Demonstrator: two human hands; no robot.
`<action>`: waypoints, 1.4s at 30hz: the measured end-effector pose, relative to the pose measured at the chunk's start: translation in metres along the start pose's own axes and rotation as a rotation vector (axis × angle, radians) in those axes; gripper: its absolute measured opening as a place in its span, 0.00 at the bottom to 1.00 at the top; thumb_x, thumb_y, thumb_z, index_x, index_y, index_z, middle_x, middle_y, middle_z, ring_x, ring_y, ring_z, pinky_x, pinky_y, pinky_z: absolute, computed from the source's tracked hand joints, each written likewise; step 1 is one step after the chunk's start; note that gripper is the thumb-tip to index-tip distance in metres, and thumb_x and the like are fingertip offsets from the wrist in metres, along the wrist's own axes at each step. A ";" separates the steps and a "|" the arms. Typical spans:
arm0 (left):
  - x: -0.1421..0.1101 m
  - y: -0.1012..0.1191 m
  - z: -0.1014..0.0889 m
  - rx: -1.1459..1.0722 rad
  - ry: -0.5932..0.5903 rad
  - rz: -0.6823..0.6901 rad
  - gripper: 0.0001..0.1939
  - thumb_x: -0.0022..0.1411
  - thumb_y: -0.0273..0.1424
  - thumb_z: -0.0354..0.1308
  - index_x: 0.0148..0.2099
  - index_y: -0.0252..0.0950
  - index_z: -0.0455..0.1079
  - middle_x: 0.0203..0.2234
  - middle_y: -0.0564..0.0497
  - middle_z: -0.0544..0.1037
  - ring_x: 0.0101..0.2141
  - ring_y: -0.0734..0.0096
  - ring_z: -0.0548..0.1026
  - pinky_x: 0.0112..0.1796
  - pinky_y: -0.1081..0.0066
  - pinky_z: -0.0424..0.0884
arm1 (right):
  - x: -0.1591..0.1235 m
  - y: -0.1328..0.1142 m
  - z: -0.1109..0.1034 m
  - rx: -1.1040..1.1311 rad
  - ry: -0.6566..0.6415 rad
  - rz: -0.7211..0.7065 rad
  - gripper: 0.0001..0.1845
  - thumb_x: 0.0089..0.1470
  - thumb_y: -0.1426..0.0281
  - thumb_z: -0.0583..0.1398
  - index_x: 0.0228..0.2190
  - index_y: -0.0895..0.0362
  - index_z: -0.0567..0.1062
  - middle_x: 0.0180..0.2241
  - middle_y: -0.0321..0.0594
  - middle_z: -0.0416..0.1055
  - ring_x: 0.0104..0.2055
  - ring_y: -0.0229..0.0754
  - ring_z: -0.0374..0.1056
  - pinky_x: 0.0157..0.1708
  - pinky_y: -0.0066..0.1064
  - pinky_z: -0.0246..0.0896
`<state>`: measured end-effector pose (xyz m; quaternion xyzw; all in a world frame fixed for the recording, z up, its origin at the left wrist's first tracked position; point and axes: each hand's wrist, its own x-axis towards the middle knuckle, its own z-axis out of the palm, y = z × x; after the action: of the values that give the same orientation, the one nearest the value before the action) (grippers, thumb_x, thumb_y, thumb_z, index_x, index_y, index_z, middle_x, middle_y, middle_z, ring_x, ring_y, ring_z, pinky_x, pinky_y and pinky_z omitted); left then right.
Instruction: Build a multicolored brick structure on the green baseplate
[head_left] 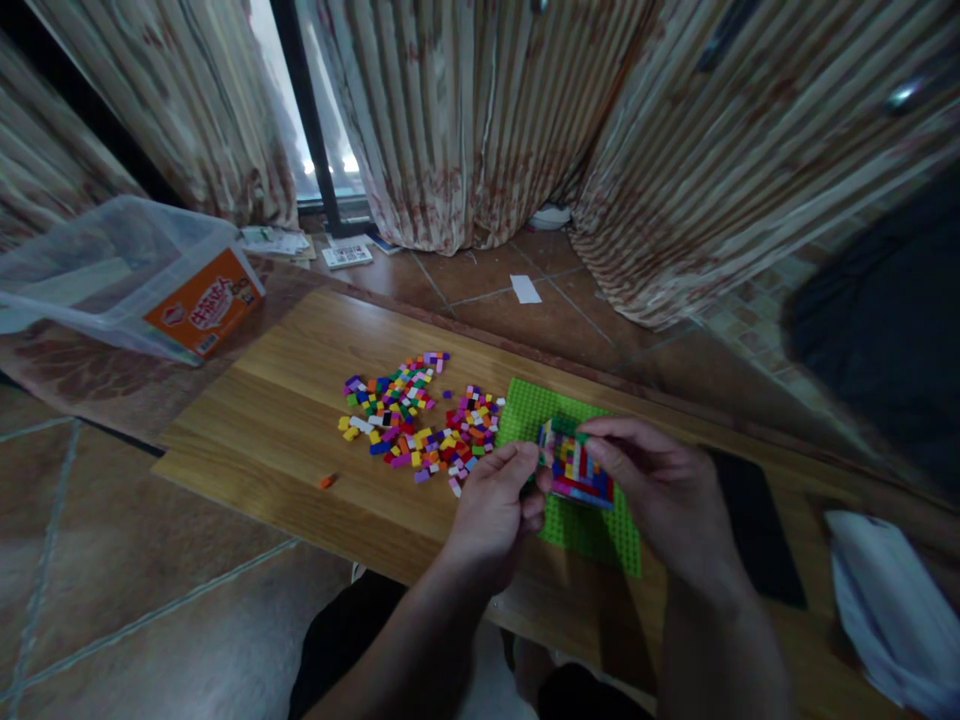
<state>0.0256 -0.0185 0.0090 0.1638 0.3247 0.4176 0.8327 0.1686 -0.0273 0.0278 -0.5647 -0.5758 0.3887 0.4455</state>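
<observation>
A multicoloured toy brick build (pixel 581 470) stands on a green studded baseplate (pixel 589 530), between my two hands. My right hand (pixel 667 490) is closed in a pinch over the build's far right side, with a small green brick (pixel 582 438) at its fingertips. At the near left side, my left hand (pixel 495 510) is closed, thumb against forefinger, beside the build. Whatever it holds is mostly hidden by the fingers. Loose toy bricks (pixel 405 400) of many colours lie spread to the left of the baseplate.
The wooden table (pixel 270 420) bears a lone orange brick (pixel 326 482) near its front edge. A dark flat object (pixel 757 530) and a whitish bundle (pixel 892 600) lie at the right. Beyond the table's left end stands a clear plastic bin (pixel 127 270). Curtains (pixel 480 120) hang behind.
</observation>
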 end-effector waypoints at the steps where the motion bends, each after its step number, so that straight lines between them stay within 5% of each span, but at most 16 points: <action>1: 0.000 0.000 -0.001 0.002 0.034 0.004 0.10 0.60 0.34 0.59 0.33 0.33 0.64 0.21 0.57 0.65 0.15 0.88 0.53 0.17 0.81 0.44 | 0.001 0.004 -0.004 -0.030 0.077 -0.003 0.06 0.54 0.64 0.64 0.35 0.50 0.80 0.35 0.34 0.77 0.34 0.38 0.73 0.37 0.31 0.68; 4: 0.002 0.001 -0.003 0.011 0.123 0.012 0.08 0.59 0.33 0.58 0.34 0.33 0.65 0.21 0.57 0.65 0.15 0.88 0.53 0.17 0.81 0.45 | 0.004 0.021 -0.018 -0.166 0.351 -0.009 0.07 0.52 0.63 0.65 0.34 0.50 0.80 0.35 0.35 0.78 0.36 0.41 0.73 0.39 0.35 0.68; 7: 0.003 0.004 -0.003 0.021 0.161 0.008 0.08 0.59 0.33 0.58 0.35 0.32 0.66 0.21 0.57 0.65 0.15 0.88 0.53 0.17 0.81 0.45 | 0.009 0.039 -0.027 -0.291 0.476 0.016 0.09 0.51 0.63 0.64 0.33 0.53 0.80 0.35 0.38 0.78 0.38 0.44 0.73 0.43 0.39 0.67; 20: 0.004 0.005 -0.006 0.027 0.179 0.010 0.11 0.55 0.35 0.61 0.35 0.33 0.68 0.20 0.57 0.66 0.15 0.87 0.54 0.17 0.80 0.44 | 0.020 0.051 -0.012 -0.492 0.345 0.001 0.11 0.53 0.63 0.59 0.31 0.54 0.81 0.38 0.42 0.78 0.42 0.47 0.73 0.47 0.39 0.64; 31: 0.001 0.006 -0.003 0.026 0.183 0.011 0.08 0.58 0.33 0.58 0.35 0.33 0.67 0.21 0.57 0.66 0.15 0.87 0.54 0.17 0.80 0.45 | 0.017 0.057 -0.016 -0.379 0.314 0.049 0.12 0.54 0.63 0.59 0.34 0.53 0.82 0.40 0.42 0.79 0.43 0.47 0.74 0.46 0.40 0.66; 42: -0.001 0.005 -0.003 0.006 0.188 0.005 0.09 0.57 0.33 0.60 0.35 0.33 0.67 0.22 0.57 0.66 0.15 0.87 0.54 0.17 0.80 0.45 | 0.023 0.067 -0.011 -0.041 0.397 0.152 0.11 0.45 0.63 0.66 0.33 0.54 0.81 0.36 0.41 0.80 0.39 0.45 0.74 0.45 0.43 0.68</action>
<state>0.0203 -0.0157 0.0103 0.1272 0.4022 0.4324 0.7969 0.2006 -0.0010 -0.0307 -0.6810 -0.4402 0.2905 0.5079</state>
